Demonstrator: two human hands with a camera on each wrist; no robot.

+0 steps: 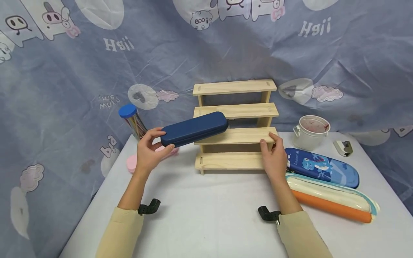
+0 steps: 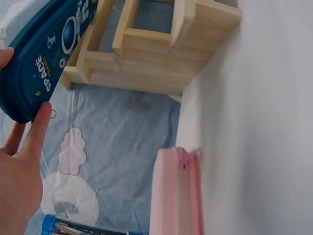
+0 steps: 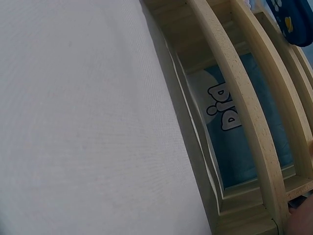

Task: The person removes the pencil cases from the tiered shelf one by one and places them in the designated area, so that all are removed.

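My left hand (image 1: 151, 152) holds one end of a dark blue hard pencil case (image 1: 195, 128), thumb and fingers pinching it. The case is raised and tilted in front of a four-tier wooden shelf (image 1: 230, 160), its right end higher. In the left wrist view, the pencil case (image 2: 44, 63) shows a "SPACE" print on its face, and the left hand (image 2: 22, 181) grips its near end. My right hand (image 1: 274, 157) holds the right end of a lower shelf board, thumb in front and fingers over the end. Only a sliver of the right hand (image 3: 301, 218) appears in the right wrist view.
A blue dinosaur pencil case (image 1: 322, 167) and a cream-and-orange pouch (image 1: 332, 197) lie on the right. Behind them stand a white bucket (image 1: 309, 138) and a small white sharpener-like object (image 1: 343, 148). A blue-lidded stick tube (image 1: 132, 120) and pink case (image 2: 168, 196) are left.
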